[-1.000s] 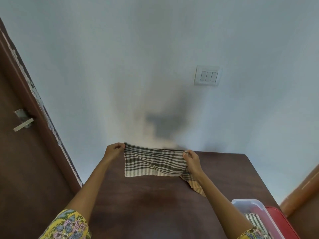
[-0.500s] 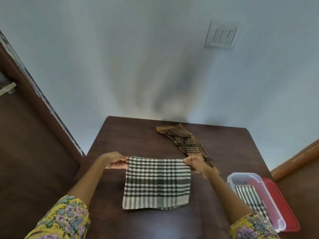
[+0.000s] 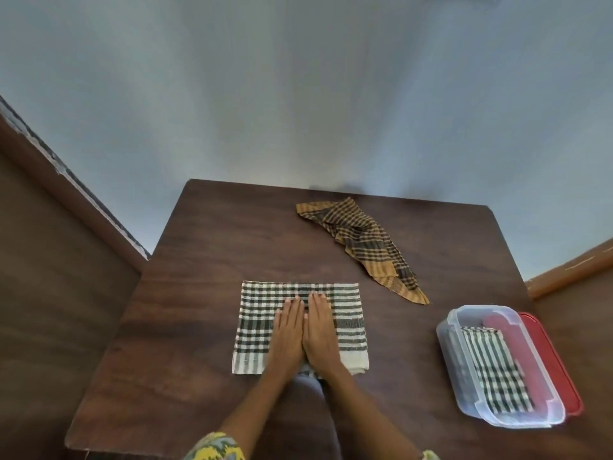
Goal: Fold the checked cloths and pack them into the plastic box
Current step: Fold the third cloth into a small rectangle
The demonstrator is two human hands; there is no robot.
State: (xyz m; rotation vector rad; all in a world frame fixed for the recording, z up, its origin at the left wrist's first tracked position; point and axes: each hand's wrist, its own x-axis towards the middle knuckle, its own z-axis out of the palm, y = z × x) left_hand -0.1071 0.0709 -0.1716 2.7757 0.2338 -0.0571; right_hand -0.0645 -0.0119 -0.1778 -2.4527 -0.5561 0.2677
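Two flat, open hands, left hand [image 3: 288, 330] and right hand [image 3: 321, 327], press a green checked cloth [image 3: 258, 327] onto the desk [image 3: 205, 260], apparently smoothing it mid-fold. Another fold likely follows before packing it into the plastic box [image 3: 457, 376]; a brown cloth [image 3: 361, 237] waits unfolded.

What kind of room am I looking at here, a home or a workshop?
Most likely a room in a home, not a workshop: a dark wooden table set against a plain painted wall, holding household cloths, one green checked cloth under flat hands, and a plastic box.
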